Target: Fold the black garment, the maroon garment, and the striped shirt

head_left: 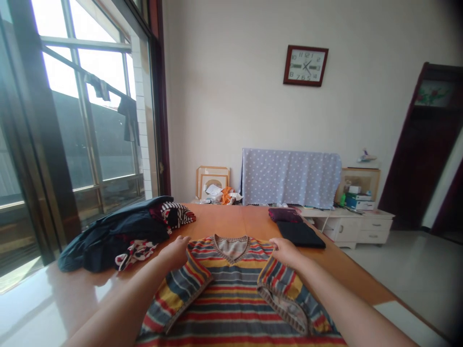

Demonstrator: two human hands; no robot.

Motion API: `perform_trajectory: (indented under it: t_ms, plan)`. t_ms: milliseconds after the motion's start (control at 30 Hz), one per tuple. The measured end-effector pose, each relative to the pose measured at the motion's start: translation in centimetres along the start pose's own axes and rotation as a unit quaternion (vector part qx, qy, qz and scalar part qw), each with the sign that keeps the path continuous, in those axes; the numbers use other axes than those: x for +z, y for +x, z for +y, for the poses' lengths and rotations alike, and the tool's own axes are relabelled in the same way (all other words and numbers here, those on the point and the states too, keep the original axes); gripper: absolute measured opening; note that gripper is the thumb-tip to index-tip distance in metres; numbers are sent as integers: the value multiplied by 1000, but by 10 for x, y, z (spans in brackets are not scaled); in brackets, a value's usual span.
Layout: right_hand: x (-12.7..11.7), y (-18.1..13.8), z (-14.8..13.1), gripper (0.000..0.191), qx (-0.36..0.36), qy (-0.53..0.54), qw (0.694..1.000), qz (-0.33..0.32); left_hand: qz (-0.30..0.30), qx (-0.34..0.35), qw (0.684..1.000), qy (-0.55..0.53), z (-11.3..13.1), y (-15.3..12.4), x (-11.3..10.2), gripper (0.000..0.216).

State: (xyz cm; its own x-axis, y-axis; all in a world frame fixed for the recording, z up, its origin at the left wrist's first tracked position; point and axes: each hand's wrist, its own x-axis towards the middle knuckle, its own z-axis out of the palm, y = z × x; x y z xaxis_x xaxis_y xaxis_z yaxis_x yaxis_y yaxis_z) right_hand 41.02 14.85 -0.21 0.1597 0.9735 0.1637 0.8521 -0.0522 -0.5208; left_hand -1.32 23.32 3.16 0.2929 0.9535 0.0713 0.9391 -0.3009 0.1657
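A striped knit V-neck sweater (231,294) lies flat on an orange wooden table (231,219), its long axis running straight away from the person, with the neck at the far end and the hem past the bottom of the view. Both sides are turned in over the front, their ribbed borders showing. The left hand (176,253) and the right hand (287,253) sit at the two shoulders, either side of the neck (neither is clearly nearer). Each hand's fingers are held together on the knit; whether they pinch it cannot be told. A heap of dark clothes (115,236) lies beyond the left hand, a folded black garment (300,234) just beyond the right.
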Motion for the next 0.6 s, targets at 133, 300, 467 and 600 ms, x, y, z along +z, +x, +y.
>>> perform_trajectory:
  t_ms: [133,300,467,600]
  plan:
    - [8,26,0,75,-3,-33,999,-39,-32,5,999,0,-4,21,7,80]
    - [12,46,9,102,19,-55,994,-96,-79,7,997,-5,-4,38,7,106]
    - [13,56,15,109,29,-60,990,-127,-231,-55,968,-81,-4,48,0,123]
    - [14,57,12,90,38,-77,989,-124,-225,-76,969,-71,-7,51,-4,112]
